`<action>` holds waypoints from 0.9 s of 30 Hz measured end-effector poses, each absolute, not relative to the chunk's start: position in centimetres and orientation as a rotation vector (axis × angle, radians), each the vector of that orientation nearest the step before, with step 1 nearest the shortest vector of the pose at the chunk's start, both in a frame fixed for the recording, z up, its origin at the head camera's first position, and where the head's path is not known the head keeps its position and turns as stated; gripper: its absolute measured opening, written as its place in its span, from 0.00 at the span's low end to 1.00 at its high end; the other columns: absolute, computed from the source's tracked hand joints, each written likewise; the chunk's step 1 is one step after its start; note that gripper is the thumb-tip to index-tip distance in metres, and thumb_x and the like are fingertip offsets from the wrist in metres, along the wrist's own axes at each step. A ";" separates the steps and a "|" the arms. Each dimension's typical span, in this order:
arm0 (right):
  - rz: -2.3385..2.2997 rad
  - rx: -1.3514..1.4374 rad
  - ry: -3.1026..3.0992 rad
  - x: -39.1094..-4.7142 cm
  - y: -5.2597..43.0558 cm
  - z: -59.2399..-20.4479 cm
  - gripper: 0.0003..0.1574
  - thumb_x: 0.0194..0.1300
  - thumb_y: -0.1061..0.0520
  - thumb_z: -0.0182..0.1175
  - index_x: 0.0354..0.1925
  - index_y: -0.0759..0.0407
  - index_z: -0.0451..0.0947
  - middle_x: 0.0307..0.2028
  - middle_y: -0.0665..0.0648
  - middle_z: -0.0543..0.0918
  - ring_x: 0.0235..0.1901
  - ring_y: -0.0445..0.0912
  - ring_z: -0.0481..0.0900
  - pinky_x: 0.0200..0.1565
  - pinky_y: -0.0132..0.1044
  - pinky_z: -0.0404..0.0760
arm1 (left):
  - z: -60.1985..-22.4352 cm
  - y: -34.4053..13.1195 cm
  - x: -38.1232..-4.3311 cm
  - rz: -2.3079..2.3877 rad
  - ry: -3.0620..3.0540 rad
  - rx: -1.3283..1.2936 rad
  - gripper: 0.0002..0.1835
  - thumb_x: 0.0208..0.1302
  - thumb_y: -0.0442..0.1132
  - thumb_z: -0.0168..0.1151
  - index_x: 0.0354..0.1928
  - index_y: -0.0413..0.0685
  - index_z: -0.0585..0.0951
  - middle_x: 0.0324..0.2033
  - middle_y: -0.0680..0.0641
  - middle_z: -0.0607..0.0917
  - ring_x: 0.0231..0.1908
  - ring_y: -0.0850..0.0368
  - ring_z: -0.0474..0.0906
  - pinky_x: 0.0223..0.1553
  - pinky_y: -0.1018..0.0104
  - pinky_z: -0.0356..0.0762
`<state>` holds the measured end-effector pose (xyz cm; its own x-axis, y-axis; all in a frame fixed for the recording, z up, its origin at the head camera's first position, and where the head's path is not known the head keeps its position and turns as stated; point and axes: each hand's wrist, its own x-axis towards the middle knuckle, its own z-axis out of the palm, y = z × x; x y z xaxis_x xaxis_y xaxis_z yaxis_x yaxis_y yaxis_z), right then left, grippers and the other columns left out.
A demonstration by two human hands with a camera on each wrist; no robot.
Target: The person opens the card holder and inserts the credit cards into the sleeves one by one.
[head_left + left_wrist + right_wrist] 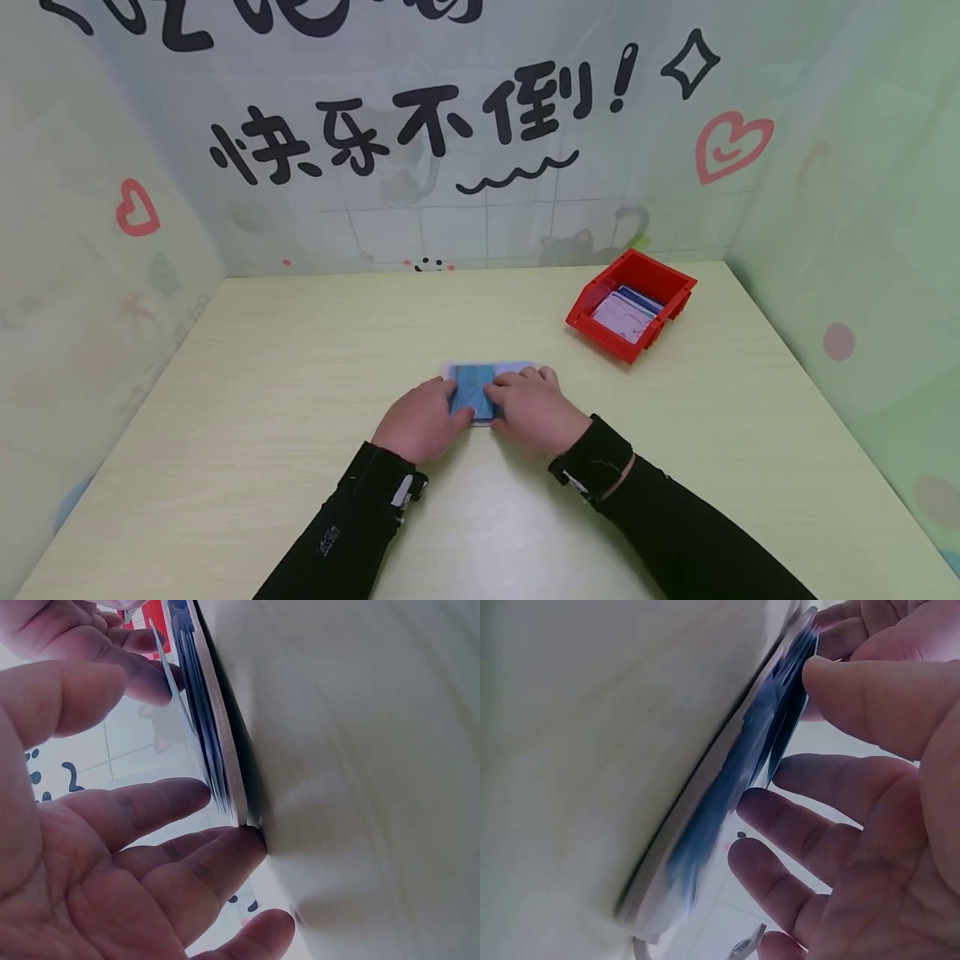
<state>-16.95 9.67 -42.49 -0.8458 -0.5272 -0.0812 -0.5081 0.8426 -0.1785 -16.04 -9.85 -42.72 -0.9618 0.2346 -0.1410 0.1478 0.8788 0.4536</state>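
Observation:
A small pale lilac booklet lies on the table, with a blue card over its left half. Seen edge-on in the left wrist view, the booklet's thick cover has several thin leaves stacked on it. My left hand is at the left side, its fingertips touching the edges while the thumb hovers over the card. From the right, my right hand pinches the edge of the blue card between thumb and forefinger. In the right wrist view that card tilts up from the leaves, and the other fingers extend loosely.
At the back right stands a red open bin holding several cards, one pinkish and others blue. The pale wooden table is bordered by printed cloth walls at the back and both sides.

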 end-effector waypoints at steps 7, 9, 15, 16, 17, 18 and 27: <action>-0.207 -0.853 2.874 -16.9 9.5 -42.8 0.38 0.72 0.43 0.67 0.73 0.55 0.74 0.72 0.57 0.76 0.67 0.61 0.72 0.65 0.61 0.66 | -42.6 -9.8 -16.0 0.668 2.866 0.305 0.28 0.75 0.52 0.62 0.65 0.37 0.80 0.49 0.43 0.85 0.38 0.51 0.78 0.43 0.58 0.79; -0.203 -0.849 2.862 -16.9 9.4 -42.9 0.39 0.72 0.42 0.67 0.74 0.55 0.74 0.72 0.57 0.75 0.68 0.61 0.72 0.66 0.61 0.66 | -42.6 -9.8 -16.0 0.666 2.863 0.305 0.28 0.75 0.52 0.62 0.65 0.36 0.79 0.51 0.43 0.85 0.39 0.51 0.78 0.44 0.58 0.79; -0.203 -0.832 2.841 -16.7 9.4 -42.6 0.37 0.72 0.42 0.67 0.73 0.52 0.76 0.72 0.56 0.76 0.68 0.60 0.71 0.68 0.61 0.64 | -42.6 -9.7 -16.1 0.656 2.861 0.303 0.29 0.76 0.52 0.62 0.67 0.36 0.78 0.55 0.42 0.85 0.41 0.51 0.79 0.47 0.56 0.82; -0.207 -0.836 2.845 -16.6 9.4 -42.5 0.34 0.72 0.42 0.67 0.71 0.51 0.78 0.70 0.56 0.78 0.67 0.60 0.72 0.67 0.61 0.64 | -42.7 -9.7 -16.1 0.659 2.860 0.301 0.29 0.76 0.52 0.62 0.66 0.37 0.79 0.53 0.43 0.85 0.40 0.51 0.79 0.46 0.57 0.81; -0.212 -0.842 2.847 -16.6 9.5 -42.4 0.32 0.72 0.42 0.67 0.69 0.50 0.80 0.68 0.56 0.79 0.66 0.59 0.73 0.66 0.61 0.64 | -42.7 -9.8 -16.1 0.662 2.859 0.300 0.28 0.76 0.52 0.62 0.66 0.37 0.79 0.53 0.43 0.85 0.39 0.51 0.78 0.45 0.57 0.81; -0.226 -0.848 2.850 -16.5 9.5 -42.3 0.29 0.72 0.43 0.67 0.66 0.50 0.82 0.66 0.55 0.81 0.64 0.58 0.74 0.65 0.60 0.65 | -42.7 -9.8 -16.1 0.664 2.858 0.299 0.28 0.76 0.52 0.62 0.66 0.37 0.79 0.52 0.43 0.85 0.39 0.51 0.78 0.45 0.57 0.80; -0.255 -0.884 2.824 -16.1 9.1 -42.0 0.27 0.71 0.44 0.68 0.62 0.52 0.84 0.60 0.55 0.85 0.58 0.55 0.78 0.59 0.55 0.65 | -42.7 -9.8 -16.1 0.655 2.863 0.300 0.30 0.76 0.52 0.62 0.67 0.36 0.78 0.56 0.41 0.85 0.43 0.51 0.79 0.52 0.52 0.83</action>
